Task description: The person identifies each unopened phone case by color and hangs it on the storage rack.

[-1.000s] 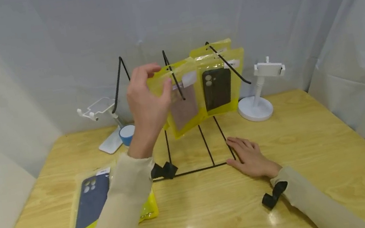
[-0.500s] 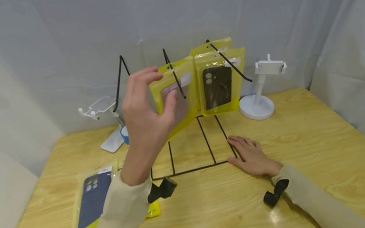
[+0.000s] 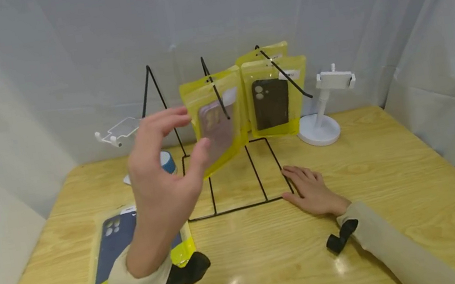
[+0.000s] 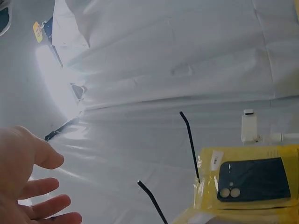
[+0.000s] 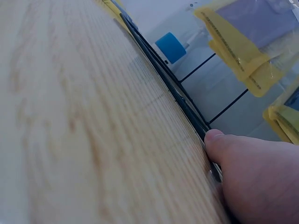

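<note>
A black wire rack (image 3: 240, 208) stands on the table. From its middle hook hangs a yellow-edged clear pouch with a purple phone case (image 3: 218, 128), turned at an angle; another yellow pouch lies behind it. The right hook carries a pouch with a black phone case (image 3: 272, 102) and a further pouch behind. My left hand (image 3: 162, 182) is held just left of the purple case's pouch, thumb and fingers spread, nothing between them; in the left wrist view those fingers (image 4: 49, 203) also hold nothing. My right hand (image 3: 313, 193) rests at the rack base's front right corner, its thumb (image 5: 217, 140) against the rod.
Pouches with dark blue phone cases (image 3: 112, 247) lie at the table's left, partly behind my left arm. A white phone stand (image 3: 319, 130) is at the back right, another holder (image 3: 112, 133) at the back left. A blue-and-white round container (image 3: 167, 163) stands near the rack.
My left hand has come off the purple case's pouch and drawn back left and down. The pouch hangs on the middle hook, now turned more. My right hand has stayed at the rack's corner.
</note>
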`<state>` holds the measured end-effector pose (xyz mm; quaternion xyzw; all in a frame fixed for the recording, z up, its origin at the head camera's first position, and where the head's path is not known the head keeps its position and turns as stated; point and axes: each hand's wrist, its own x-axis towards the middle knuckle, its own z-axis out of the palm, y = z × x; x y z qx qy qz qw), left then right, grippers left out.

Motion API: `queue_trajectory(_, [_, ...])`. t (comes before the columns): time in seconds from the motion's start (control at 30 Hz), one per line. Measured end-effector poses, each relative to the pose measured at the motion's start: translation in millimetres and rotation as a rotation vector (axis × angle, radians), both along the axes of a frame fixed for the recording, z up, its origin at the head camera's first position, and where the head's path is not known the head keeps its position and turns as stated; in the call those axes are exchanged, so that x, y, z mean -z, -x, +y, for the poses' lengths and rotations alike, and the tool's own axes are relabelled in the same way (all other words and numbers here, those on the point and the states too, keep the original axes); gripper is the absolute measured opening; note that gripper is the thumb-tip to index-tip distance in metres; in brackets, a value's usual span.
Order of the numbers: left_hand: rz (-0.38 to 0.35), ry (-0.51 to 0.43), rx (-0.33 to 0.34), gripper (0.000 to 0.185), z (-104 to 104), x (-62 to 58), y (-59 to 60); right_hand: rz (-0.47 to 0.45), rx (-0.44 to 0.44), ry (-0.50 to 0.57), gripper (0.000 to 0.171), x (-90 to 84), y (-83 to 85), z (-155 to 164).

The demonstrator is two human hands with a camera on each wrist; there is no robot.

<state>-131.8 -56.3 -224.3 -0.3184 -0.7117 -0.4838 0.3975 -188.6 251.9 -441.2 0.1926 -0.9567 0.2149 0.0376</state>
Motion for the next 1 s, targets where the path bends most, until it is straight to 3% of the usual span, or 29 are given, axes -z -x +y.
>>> queue_trajectory(0.33, [0.022,-0.035,-0.172,0.027,-47.6,10.4,3.3,-0.007,-0.014,0.007,0.065,-0.9,-0.6,-0.2])
queue_trajectory(0.63, [-0.038,-0.03,-0.257,0.021,-89.2,39.1,21.4,-0.011,-0.004,0.003,0.065,-6.3,0.3,0.8])
queue_trajectory(0.77, [-0.159,-0.012,-0.302,0.018,-111.2,62.0,36.4,-0.012,-0.01,0.002,0.065,-6.8,0.7,1.7])
queue_trajectory(0.87, [-0.292,0.011,-0.336,0.017,-130.7,76.9,48.5,-0.005,-0.013,0.003,0.065,-6.2,0.6,1.9])
queue_trajectory(1.0, [-0.464,0.124,-0.38,0.02,-157.5,91.5,61.2,-0.002,-0.013,0.008,0.065,-5.4,-1.1,1.3])
